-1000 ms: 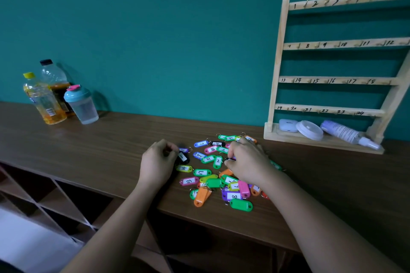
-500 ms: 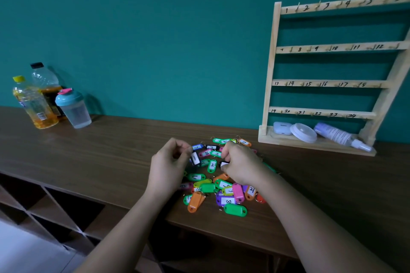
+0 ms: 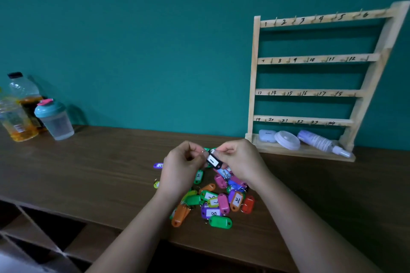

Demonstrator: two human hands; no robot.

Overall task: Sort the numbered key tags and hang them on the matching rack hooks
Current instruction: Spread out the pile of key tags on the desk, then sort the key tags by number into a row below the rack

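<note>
A black key tag (image 3: 213, 161) marked 1 hangs between my two hands, lifted above the pile. My left hand (image 3: 182, 170) pinches its ring end from the left, and my right hand (image 3: 240, 162) pinches it from the right. Below them several coloured key tags (image 3: 218, 201) lie heaped on the brown table (image 3: 99, 173); numbers 8, 21 and 2 are readable. The wooden rack (image 3: 310, 93) stands at the back right against the teal wall. Its four rails carry small hooks numbered 1 to 24, all bare.
On the rack's base lie a white case (image 3: 267, 135), a round white lid (image 3: 287, 139) and a lying spray bottle (image 3: 321, 143). Two drink bottles (image 3: 17, 115) and a teal-lidded cup (image 3: 54, 121) stand at the far left. Open shelf compartments (image 3: 44, 228) sit below the table's front edge.
My left hand lifted the black tag from the pile, and my right hand left the heap and came up to pinch it too. The camera view shifted left and lower.
</note>
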